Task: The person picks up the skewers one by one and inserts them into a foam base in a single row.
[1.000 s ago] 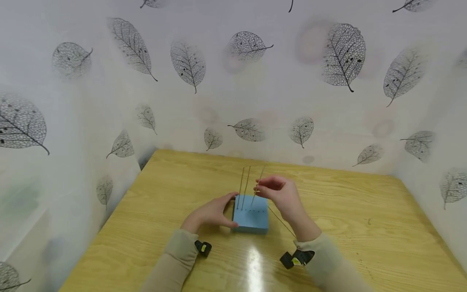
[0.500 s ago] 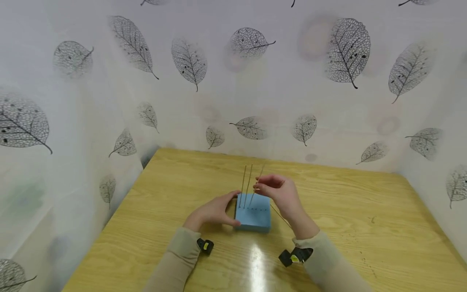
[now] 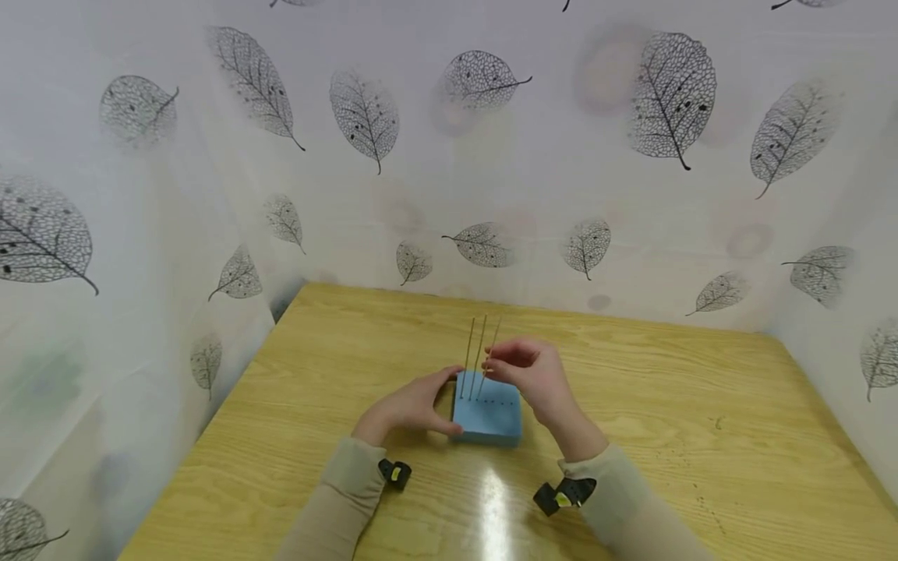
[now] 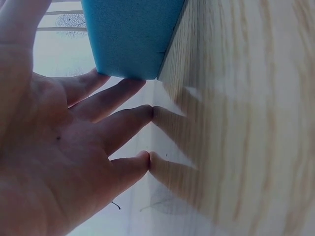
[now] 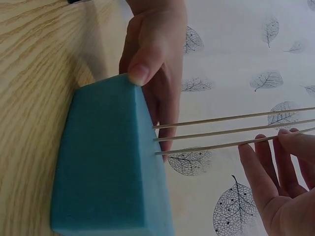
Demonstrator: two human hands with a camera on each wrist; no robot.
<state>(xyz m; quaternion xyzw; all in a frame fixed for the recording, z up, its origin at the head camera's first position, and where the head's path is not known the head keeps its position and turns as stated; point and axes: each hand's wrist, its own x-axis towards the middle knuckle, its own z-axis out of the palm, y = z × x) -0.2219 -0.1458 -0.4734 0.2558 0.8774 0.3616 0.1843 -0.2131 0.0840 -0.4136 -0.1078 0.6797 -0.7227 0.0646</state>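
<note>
A blue foam block (image 3: 487, 427) with a row of small holes sits on the table. My left hand (image 3: 410, 405) grips its left side, thumb at the near corner and fingers along the far edge; other fingertips touch the tabletop in the left wrist view. Two thin wooden sticks (image 3: 466, 360) stand in the holes at the left end. Between thumb and fingertips my right hand (image 3: 539, 382) pinches a third stick (image 5: 206, 148) partway up. That stick leans slightly right, its lower end at the hole beside the other two.
The wooden tabletop (image 3: 666, 421) runs back to a pale wall covering (image 3: 519, 171) printed with leaves. Black wrist cameras (image 3: 396, 474) are strapped on both sleeves. Several bare holes (image 3: 501, 403) continue rightward along the block.
My right hand has shifted slightly left and the pinched stick stands more upright, its lower end now at the third hole. A stick on the table beside the right wrist no longer shows.
</note>
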